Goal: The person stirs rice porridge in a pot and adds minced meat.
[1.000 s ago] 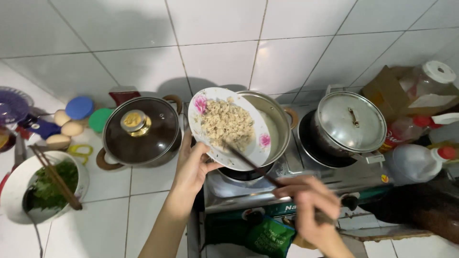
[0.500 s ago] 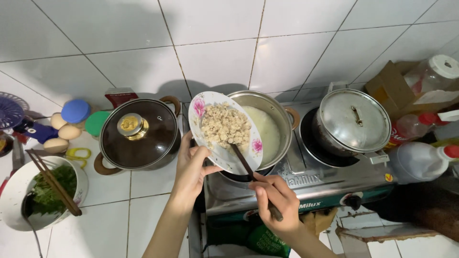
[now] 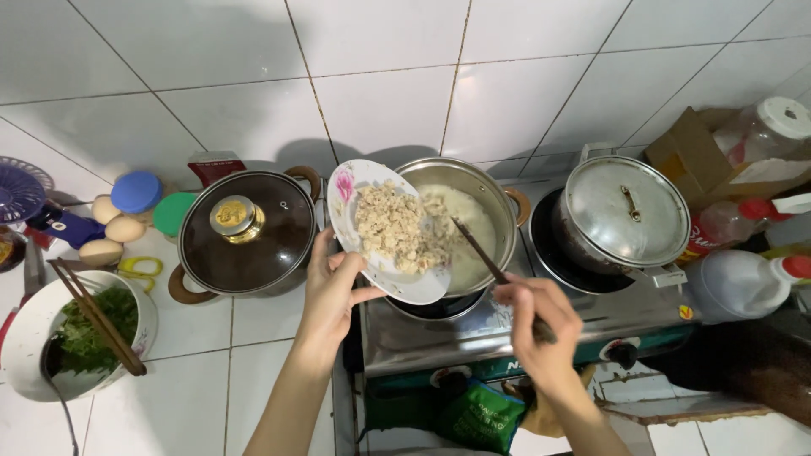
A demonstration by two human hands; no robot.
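We list one gas stove [image 3: 507, 338] as landmark, two burners, on a white tiled surface [image 3: 211, 363].

- Open steel pot [image 3: 473, 224], one, on the stove's left burner, holding pale liquid.
- White plate [image 3: 372, 245], one, floral rim, tilted over that pot's rim so its load of minced meat [image 3: 397, 228] slides toward the liquid. Our left hand [image 3: 329, 291] is clamped on the plate's lower edge.
- Chopsticks [image 3: 477, 249], one pair, tips at the meat to push it off. Our right hand [image 3: 541, 325] is closed around their upper ends, in front of the stove.
- Lidded steel pot [image 3: 625, 215], one, on the stove's right burner.
- Dark pot with glass lid [image 3: 245, 232], one, left of the stove.
- Bowl of greens [image 3: 80, 338], one, far left of the stove, a second pair of chopsticks resting across it.
- Eggs [image 3: 114, 232], three, behind that bowl.
- Plastic bottles [image 3: 743, 283], at least two, right of the stove.
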